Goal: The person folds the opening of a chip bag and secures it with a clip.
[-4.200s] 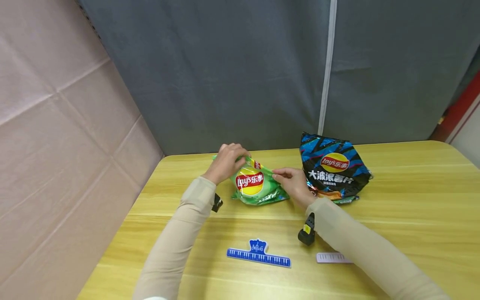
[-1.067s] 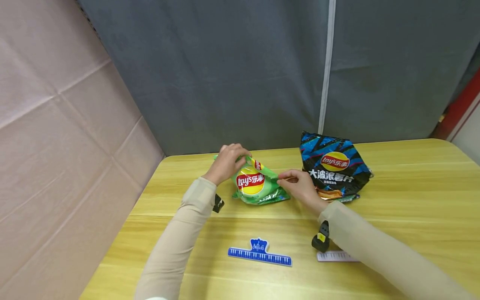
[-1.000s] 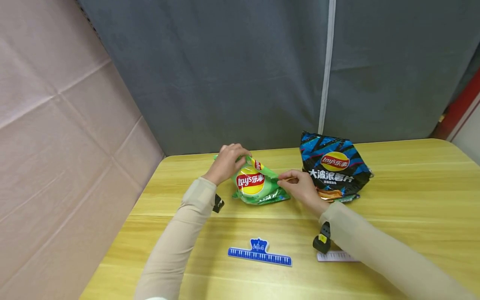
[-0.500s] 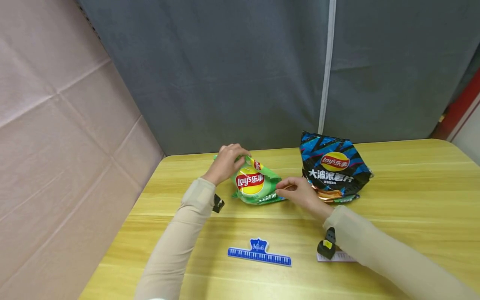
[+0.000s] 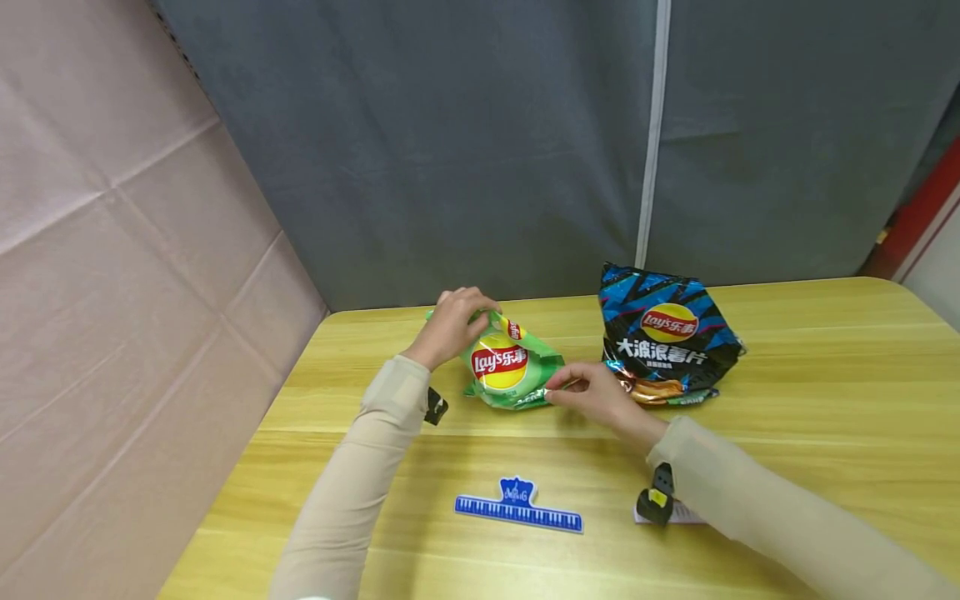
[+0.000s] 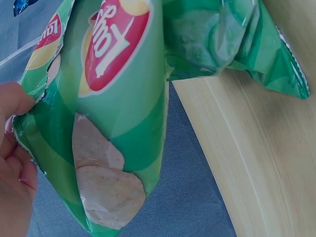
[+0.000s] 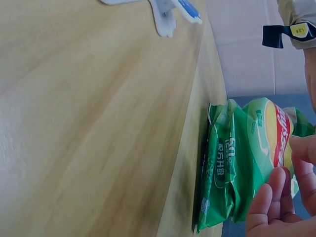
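Note:
My left hand (image 5: 452,325) pinches the top left edge of a green Lay's chip bag (image 5: 501,367) lying on the table. In the left wrist view, the thumb and fingers (image 6: 19,101) hold the bag's jagged edge, which gapes slightly beside them. My right hand (image 5: 596,396) is at the bag's lower right corner, thumb and fingers bent close together. The right wrist view has its fingertips (image 7: 276,190) in front of the bag; whether they grip the film cannot be told. Some of the bag's right end is hidden behind this hand.
A black and blue Lay's bag (image 5: 667,333) stands to the right, close to my right hand. Nearer the front lies a blue piano-key clip (image 5: 517,508). A pale clip (image 5: 684,513) is partly covered by my right wrist. A grey curtain (image 5: 465,150) backs the table.
My right hand has let go of the green bag's top right corner and slid down to its lower right corner. The left hand keeps its hold in the same place.

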`<control>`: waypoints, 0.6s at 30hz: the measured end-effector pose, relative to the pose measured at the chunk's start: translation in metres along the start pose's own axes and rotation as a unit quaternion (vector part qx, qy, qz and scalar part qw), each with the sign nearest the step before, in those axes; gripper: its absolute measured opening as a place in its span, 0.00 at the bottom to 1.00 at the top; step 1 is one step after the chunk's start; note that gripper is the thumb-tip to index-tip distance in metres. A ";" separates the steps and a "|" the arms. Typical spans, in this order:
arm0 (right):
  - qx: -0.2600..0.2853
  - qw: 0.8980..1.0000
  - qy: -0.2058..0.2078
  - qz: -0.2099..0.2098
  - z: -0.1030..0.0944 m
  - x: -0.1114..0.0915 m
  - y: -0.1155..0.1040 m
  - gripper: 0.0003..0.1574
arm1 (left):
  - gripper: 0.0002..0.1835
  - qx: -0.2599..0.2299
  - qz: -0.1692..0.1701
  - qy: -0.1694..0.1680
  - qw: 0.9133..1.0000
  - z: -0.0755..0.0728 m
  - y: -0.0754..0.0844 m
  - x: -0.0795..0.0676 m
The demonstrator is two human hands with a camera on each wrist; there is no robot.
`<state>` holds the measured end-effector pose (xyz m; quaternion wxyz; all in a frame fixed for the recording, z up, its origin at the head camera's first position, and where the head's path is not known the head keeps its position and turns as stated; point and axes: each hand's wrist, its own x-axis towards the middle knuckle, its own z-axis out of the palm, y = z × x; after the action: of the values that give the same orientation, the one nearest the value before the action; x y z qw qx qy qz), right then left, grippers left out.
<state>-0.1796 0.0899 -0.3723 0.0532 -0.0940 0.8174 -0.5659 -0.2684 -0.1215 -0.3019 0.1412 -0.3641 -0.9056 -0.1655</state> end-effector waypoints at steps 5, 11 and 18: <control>-0.013 1.000 -0.015 -0.022 0.004 -0.003 0.000 0.09 | 0.11 0.004 -0.002 -0.002 1.000 0.000 0.001 0.000; -0.005 0.998 -0.042 -0.050 0.010 -0.004 0.002 0.08 | 0.10 0.006 -0.002 -0.001 1.000 0.000 0.001 -0.001; -0.011 0.998 -0.058 -0.033 0.015 -0.008 0.001 0.09 | 0.11 0.000 0.000 0.002 1.000 0.000 -0.002 -0.002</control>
<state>-0.1690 0.0785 -0.3788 0.0810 -0.1541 0.8154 -0.5521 -0.2688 -0.1238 -0.3027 0.1428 -0.3641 -0.9052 -0.1660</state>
